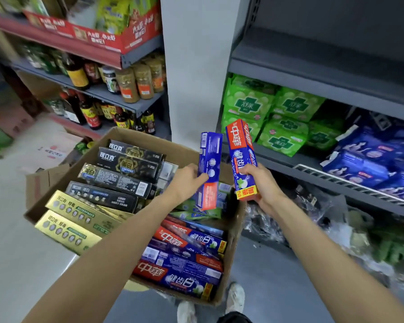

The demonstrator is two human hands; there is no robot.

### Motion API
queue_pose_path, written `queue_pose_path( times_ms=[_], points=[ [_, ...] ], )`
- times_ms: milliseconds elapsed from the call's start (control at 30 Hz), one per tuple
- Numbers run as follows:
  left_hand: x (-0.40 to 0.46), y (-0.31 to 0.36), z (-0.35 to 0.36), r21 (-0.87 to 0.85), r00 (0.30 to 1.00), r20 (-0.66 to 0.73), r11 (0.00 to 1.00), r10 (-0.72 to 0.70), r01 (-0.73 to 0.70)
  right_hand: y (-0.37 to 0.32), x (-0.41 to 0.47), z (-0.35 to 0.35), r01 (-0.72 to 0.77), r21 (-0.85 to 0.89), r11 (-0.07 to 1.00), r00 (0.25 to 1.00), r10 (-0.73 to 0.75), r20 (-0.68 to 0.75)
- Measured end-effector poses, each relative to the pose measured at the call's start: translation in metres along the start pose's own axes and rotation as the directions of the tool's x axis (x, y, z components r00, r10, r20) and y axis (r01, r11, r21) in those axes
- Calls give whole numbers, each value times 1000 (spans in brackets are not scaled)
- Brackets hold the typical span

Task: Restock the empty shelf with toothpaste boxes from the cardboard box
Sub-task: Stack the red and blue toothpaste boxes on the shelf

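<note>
While both hands work above the cardboard box (231,229), each grips one toothpaste box clear of the stock below. The left hand (187,180) curls around the lower half of a blue toothpaste box (209,166), held nearly upright with its printed back panel toward the camera. The right hand (257,180) grips the lower end of a red-and-blue toothpaste box (241,150), also near upright and tilted slightly left at the top. The two held boxes stand just beside each other without touching.

Below them, the cardboard box holds rows of stock: black toothpaste boxes (126,173) at the far left, gold toothpaste boxes (72,220) at the near left overhanging the rim, red-and-blue boxes (184,255) stacked at the near right, and green boxes (196,212) partly hidden under the left hand.

To the right, an empty grey shelf (324,59) sits at the top of the unit. Directly beneath it lie green packets (273,113) and blue packets (371,159), the latter behind a white wire rail (350,185). Clear plastic wrapping (301,220) is heaped under the lowest shelf.

To the left, another shelving unit carries bottles and jars (131,82), with a red display carton (91,33) above. A white pillar (191,66) separates the two units. White shoes (236,297) show on the grey floor beside the box.
</note>
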State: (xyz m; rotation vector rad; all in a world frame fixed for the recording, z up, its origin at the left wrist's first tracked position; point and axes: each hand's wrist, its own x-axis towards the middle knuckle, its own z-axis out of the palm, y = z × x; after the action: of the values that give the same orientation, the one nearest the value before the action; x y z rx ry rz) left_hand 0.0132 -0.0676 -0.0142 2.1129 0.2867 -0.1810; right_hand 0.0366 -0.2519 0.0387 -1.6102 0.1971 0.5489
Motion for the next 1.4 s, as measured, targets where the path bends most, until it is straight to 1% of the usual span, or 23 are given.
queue_pose_path(
  times_ms=[33,67,100,167,233,267,300,367,467,667,733,800,867,967,1033,1100,1133,1200,1267,1300,1333,1400],
  points=[
    [-3,12,1,-166,1000,-2,986,-17,16,-2,-2,-1,4,19,1000,1000,-4,-11],
    [-6,24,3,-313,999,11,949,-36,37,-4,-6,-3,8,37,999,1000,-8,-18],
    [-9,36,5,-425,998,29,903,-55,62,-6,-9,-7,18,52,998,1000,-16,-23],
    [-11,58,13,-552,994,77,827,-78,108,-10,-16,-17,39,66,997,999,-37,-28],
    [-10,81,21,-620,990,109,772,-94,142,-17,-24,-30,66,132,989,997,-61,-40],
    [-9,94,25,-629,989,114,764,-93,144,-21,-29,-39,82,168,982,996,-75,-47],
    [-9,109,29,-634,989,111,760,-95,144,-25,-32,-49,103,186,977,994,-93,-58],
    [-7,135,42,-603,994,91,790,-66,108,-32,-40,-73,141,160,977,987,-126,-98],
    [-7,180,74,-563,996,88,826,31,24,-40,-51,-122,214,138,967,967,-189,-173],
    [-25,294,162,-532,981,64,838,185,-123,-58,-86,-253,310,205,928,929,-250,-272],
    [-30,331,197,-525,974,86,840,209,-134,-66,-99,-302,320,241,916,924,-247,-291],
    [-37,366,231,-562,968,128,820,216,-108,-75,-117,-351,298,251,921,929,-220,-297],
    [-43,401,263,-593,953,179,800,243,-93,-84,-136,-396,280,204,938,930,-212,-301],
    [-46,443,306,-600,936,195,790,295,-124,-93,-154,-458,271,114,956,911,-217,-350],
    [-43,469,332,-631,924,225,769,308,-103,-95,-159,-497,270,108,957,891,-205,-406],
    [-37,494,353,-677,912,263,734,315,-59,-96,-157,-533,281,145,949,882,-196,-429],
    [-32,505,363,-674,908,263,736,327,-69,-96,-154,-551,295,150,944,875,-204,-438],
    [-17,524,384,-624,895,244,767,373,-149,-98,-142,-587,323,66,944,835,-251,-489],
    [4,541,406,-507,878,193,811,438,-293,-103,-126,-623,343,-101,934,764,-340,-549],
    [15,550,416,-431,866,163,824,473,-369,-105,-117,-641,344,-206,916,730,-399,-555],
    [25,559,425,-354,853,139,830,503,-431,-108,-110,-658,335,-321,886,703,-462,-541],
    [42,579,441,-232,823,112,820,557,-523,-116,-96,-691,286,-528,799,675,-560,-481]
  ],
)
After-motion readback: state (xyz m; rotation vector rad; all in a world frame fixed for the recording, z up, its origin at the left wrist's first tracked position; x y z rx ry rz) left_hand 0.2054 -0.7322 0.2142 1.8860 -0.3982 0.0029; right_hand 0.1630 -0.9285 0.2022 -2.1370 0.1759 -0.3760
